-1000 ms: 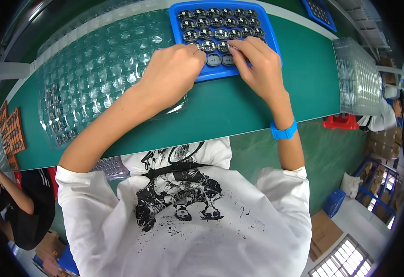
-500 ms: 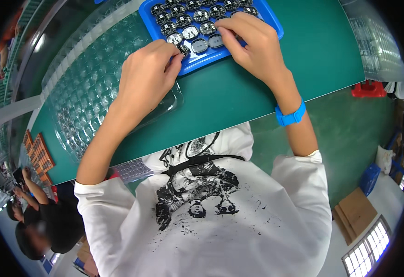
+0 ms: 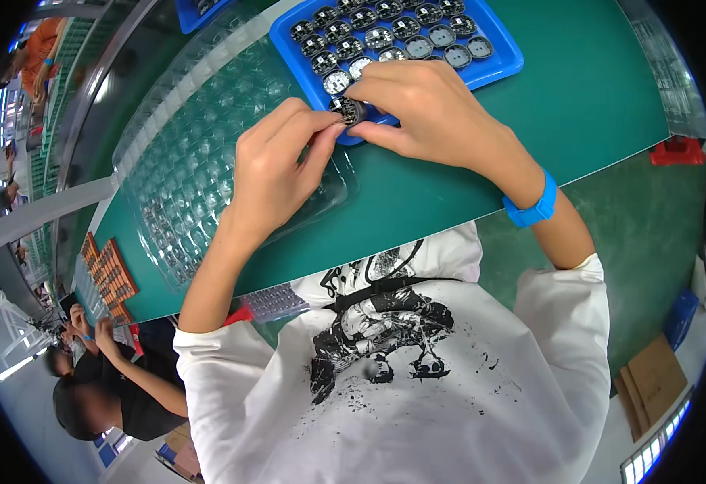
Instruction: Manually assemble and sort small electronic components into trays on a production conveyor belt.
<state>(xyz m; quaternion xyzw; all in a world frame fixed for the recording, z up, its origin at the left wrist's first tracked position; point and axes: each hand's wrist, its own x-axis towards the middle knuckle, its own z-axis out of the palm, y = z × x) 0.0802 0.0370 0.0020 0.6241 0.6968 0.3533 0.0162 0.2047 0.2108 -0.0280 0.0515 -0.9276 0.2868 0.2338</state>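
Note:
Over the near left corner of a blue tray, my two hands meet on one small black rounded part with fine metallic detail on its face. The thumb and fingertips of my left hand pinch its left side. My right hand has its fingers and thumb closed round the right side and hides some of it. Rows of similar rounded parts lie in the tray, most with dark or shiny faces. A few show plain grey faces.
A large clear moulded plastic tray lies left of the blue tray on the green table. Orange racks stand at the table's far left end, near a co-worker in black. A red stool is at the right.
My right hand has moved left from the tray's middle to join my left hand at the rounded part. The whole view has shifted, so the tray sits farther right.

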